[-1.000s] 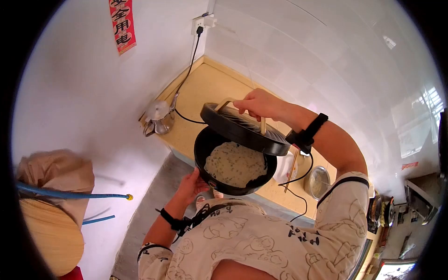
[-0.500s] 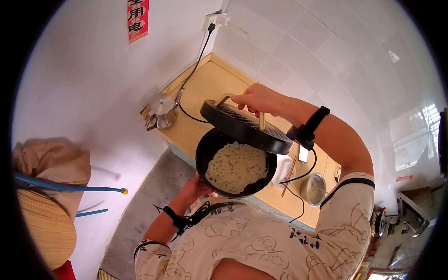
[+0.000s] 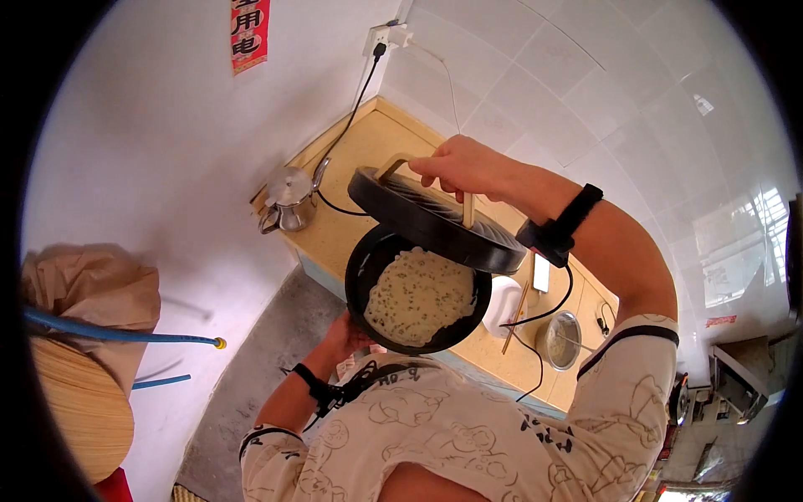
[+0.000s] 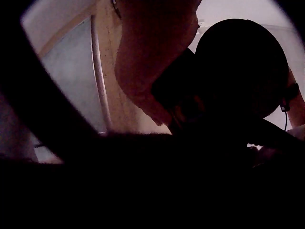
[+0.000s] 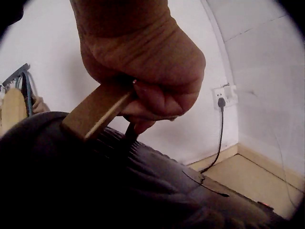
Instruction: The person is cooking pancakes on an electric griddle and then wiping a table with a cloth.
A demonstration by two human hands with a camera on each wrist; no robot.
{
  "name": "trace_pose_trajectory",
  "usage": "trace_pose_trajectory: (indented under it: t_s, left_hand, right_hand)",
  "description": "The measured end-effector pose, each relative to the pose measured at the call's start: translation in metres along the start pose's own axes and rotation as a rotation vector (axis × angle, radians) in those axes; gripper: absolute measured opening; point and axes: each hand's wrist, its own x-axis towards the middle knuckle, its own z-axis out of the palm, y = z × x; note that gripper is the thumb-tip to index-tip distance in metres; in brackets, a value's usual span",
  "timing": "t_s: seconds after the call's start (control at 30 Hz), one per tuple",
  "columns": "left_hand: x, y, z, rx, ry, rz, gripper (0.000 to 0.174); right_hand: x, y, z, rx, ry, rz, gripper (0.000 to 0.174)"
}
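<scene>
My right hand (image 3: 468, 167) grips the gold handle (image 5: 97, 112) of a round black ribbed lid (image 3: 431, 219). That lid stands raised and tilted over the far side of a deep black electric baking pan (image 3: 358, 280). Pale batter flecked with green (image 3: 422, 297) lies in a ragged round on the pan's bottom. At the near left side of the pan, my left hand (image 3: 341, 339) holds its outer wall, the fingers partly hidden by it. The left wrist view is very dark, with the left hand (image 4: 152, 52) reaching down against the pan's dark side.
On the yellow counter (image 3: 368, 134) stand a steel kettle (image 3: 291, 199) at the left and a metal bowl (image 3: 559, 343) at the right. Chopsticks (image 3: 516, 318), a white dish (image 3: 499, 303) and a phone (image 3: 541, 274) lie between pan and bowl. A black power cord (image 3: 355, 105) runs to the wall socket.
The head view has turned a little. The pan's tilt has shifted, and its inside shows more from above. Lid and right hand have moved slightly left; both hands keep their hold.
</scene>
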Motion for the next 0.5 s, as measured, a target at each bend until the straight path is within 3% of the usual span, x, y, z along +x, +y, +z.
trace_pose_trajectory:
  t_s: [0.5]
  left_hand:
    - [0.001,0.004,0.011,-0.009,0.02,-0.038,0.042]
  right_hand:
    - [0.001,-0.015,0.007,-0.031,0.024,-0.048,0.045]
